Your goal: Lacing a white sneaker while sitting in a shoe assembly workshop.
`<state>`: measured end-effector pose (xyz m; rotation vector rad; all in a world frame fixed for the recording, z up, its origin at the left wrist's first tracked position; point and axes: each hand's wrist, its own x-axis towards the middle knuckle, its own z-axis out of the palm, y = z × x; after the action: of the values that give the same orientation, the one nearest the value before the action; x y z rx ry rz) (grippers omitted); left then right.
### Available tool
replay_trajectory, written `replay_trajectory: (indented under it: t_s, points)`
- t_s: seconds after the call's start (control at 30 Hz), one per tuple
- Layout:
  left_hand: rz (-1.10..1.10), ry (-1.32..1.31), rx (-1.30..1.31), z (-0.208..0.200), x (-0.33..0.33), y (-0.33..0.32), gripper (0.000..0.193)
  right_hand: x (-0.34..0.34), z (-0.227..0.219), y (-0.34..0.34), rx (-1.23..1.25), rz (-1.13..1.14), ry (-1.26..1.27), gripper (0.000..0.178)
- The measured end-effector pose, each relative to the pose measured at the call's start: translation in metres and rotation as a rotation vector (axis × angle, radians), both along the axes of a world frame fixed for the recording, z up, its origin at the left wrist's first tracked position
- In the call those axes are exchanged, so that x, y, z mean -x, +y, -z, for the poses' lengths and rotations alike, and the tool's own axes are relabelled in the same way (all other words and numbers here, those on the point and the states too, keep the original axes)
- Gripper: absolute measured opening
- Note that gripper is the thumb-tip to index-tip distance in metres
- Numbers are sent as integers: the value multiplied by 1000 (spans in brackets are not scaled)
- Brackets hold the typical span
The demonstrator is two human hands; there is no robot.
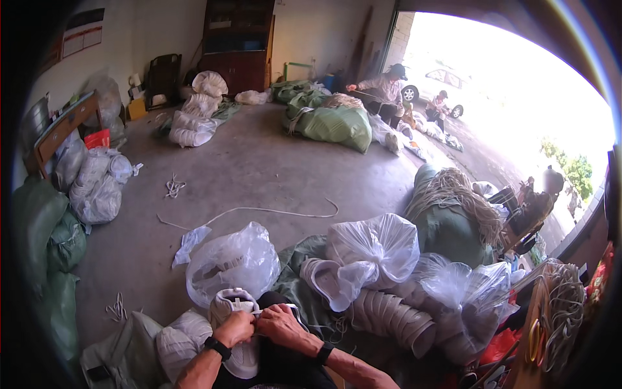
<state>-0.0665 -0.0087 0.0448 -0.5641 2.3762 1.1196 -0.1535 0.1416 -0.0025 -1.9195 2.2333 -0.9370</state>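
Note:
A pale sneaker (243, 360) rests on my lap, its collar and laced front showing above and below my left hand. My left hand (236, 328) is closed over the sneaker's lacing, fingertips pinched on a white shoelace (256, 312). Right beside it, my right hand (282, 323) is also closed, its thumb and fingers meeting at the lace. The fingertips partly hide the lace. Both wrists wear dark bands. A clear plastic bag (234, 260) lies just beyond the shoe. Wrapped pale shoes (184, 342) lie left of my left forearm.
Bagged stacks of pale shoes (392, 320) lie on my right, near bundled laces (562, 305) and yellow-handled scissors (535, 341). Green sacks (335, 126) stand ahead, where other people (383, 91) sit by the open doorway. A loose cord (259, 209) crosses the floor.

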Motion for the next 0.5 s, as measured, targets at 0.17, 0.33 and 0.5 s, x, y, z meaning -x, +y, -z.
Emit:
replay_trajectory:
  t_s: [0.17,0.33,0.5]
  points:
    - [-40,27,-31,7,-4,-1,16,-4,1,-2,5,55,42,10]
    - [-73,744,383,44,-23,6,12,-3,-5,-1,-23,85,-5,10]
    - [-323,814,242,42,-42,6,6,-13,-13,-8,60,125,-26,9]
